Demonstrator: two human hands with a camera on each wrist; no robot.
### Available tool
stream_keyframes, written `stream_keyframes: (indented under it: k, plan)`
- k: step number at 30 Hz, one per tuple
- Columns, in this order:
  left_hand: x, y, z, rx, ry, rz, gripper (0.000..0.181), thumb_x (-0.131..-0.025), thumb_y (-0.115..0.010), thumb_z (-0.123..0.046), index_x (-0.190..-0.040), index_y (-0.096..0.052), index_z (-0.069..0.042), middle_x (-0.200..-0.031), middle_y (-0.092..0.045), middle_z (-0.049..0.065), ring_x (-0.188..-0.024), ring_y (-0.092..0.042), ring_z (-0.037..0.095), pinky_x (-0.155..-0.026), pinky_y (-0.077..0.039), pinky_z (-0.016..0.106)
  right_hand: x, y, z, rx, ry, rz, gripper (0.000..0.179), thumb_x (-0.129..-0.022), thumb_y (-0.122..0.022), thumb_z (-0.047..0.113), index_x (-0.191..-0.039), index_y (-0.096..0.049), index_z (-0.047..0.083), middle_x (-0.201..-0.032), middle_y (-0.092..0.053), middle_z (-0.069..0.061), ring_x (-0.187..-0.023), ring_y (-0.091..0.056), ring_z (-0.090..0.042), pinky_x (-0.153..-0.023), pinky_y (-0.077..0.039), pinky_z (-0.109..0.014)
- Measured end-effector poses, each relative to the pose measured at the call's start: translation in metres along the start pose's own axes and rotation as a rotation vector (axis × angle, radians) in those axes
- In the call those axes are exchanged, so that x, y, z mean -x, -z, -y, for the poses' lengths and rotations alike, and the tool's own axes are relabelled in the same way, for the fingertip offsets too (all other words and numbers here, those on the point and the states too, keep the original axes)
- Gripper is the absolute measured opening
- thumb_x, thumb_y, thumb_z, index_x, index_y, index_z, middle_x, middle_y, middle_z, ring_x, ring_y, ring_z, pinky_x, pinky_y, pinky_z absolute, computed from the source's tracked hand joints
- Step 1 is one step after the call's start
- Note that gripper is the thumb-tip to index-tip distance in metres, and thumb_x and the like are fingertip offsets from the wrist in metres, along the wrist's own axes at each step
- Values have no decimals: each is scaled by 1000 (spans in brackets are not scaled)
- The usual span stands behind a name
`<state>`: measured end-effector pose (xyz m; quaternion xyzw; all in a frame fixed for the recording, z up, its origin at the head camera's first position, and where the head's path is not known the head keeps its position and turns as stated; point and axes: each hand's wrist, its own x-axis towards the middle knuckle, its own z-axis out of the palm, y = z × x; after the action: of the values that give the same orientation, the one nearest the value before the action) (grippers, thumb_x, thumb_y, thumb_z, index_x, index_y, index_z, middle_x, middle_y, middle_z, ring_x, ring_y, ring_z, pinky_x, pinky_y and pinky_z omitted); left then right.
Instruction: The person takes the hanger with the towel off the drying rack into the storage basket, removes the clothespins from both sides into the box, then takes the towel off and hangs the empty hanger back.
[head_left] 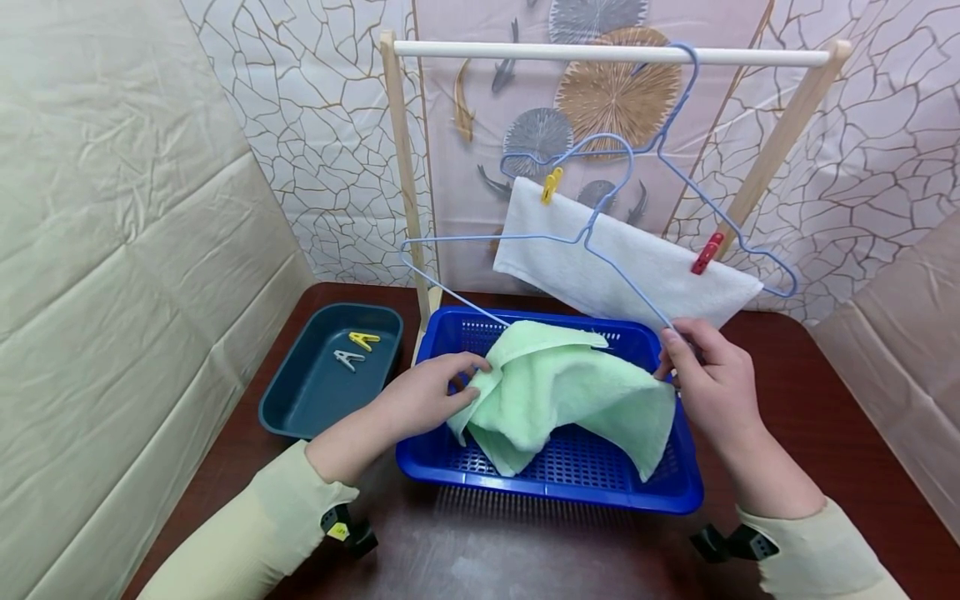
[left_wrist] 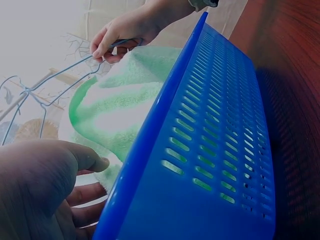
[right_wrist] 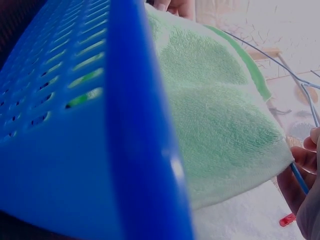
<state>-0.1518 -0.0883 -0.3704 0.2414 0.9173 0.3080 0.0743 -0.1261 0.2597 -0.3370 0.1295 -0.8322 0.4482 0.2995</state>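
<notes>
Plainly, the towel [head_left: 555, 383] is pale mint green, a thick, soft pile with a flatter hemmed band along its edge. It lies bunched over the basket [head_left: 551, 497], its middle rucked into rounded folds and its lower corners drooping inside. The left hand [head_left: 431, 392] has a narrow grip, thumb and fingers gathered on the towel's near edge. The right hand [head_left: 712, 379] pinches one end of the hanger [head_left: 590, 223], and a corner of the towel touches those fingers.

The hanger is thin, smooth blue wire with a round hook and sloping shoulders; its lower bar disappears behind the towel. The basket is glossy, deep blue plastic, rectangular, with a rolled rim and rows of slots in its walls. Behind, a white cloth [head_left: 600, 250] of fleecy texture hangs by a yellow clip [head_left: 551, 186] and a red clip [head_left: 707, 253] from a second hanger [head_left: 663, 136], hooked on a rack [head_left: 525, 52] with wooden posts and a white rod. The tray [head_left: 300, 417], dull teal with rounded corners, stands on the dark, reddish table [head_left: 480, 558].
</notes>
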Motion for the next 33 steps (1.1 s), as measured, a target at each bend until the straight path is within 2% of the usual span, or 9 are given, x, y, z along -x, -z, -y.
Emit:
stream_keyframes:
  k: [5,17,24,33]
  plan:
    - [1,0,0,-2,11,-34,29,-100,-61,-30,-129,-61,-27,-126,-62,-9,-100,-61,9,-79,-53,30,0,0,0,-3,0,1,9,-97,-60,2,-99,-69,2,-67,-62,-7,-54,-59,-6,-52,-45,-14]
    - [-4,5,-7,33,80,-125,28,-98,-62,-36,-125,-60,-29,-122,-62,-10,-103,-61,9,-81,-55,34,-1,2,1,-14,-10,-7,10,-97,-60,2,-101,-70,1,-68,-61,-7,-55,-59,-7,-52,-46,-15]
    - [-11,7,-16,57,38,-164,41,-99,-60,-38,-137,-53,-25,-124,-63,-8,-107,-62,10,-87,-54,39,-2,3,1,-27,-12,-5,11,-97,-60,1,-101,-69,0,-69,-61,-6,-57,-59,-5,-52,-47,-16]
    - [-16,6,-30,72,-27,-225,40,-100,-61,-32,-137,-47,-25,-120,-64,-9,-104,-61,9,-86,-54,36,-1,4,1,-27,-16,-6,10,-98,-59,1,-100,-69,1,-68,-61,-7,-56,-59,-6,-52,-46,-16]
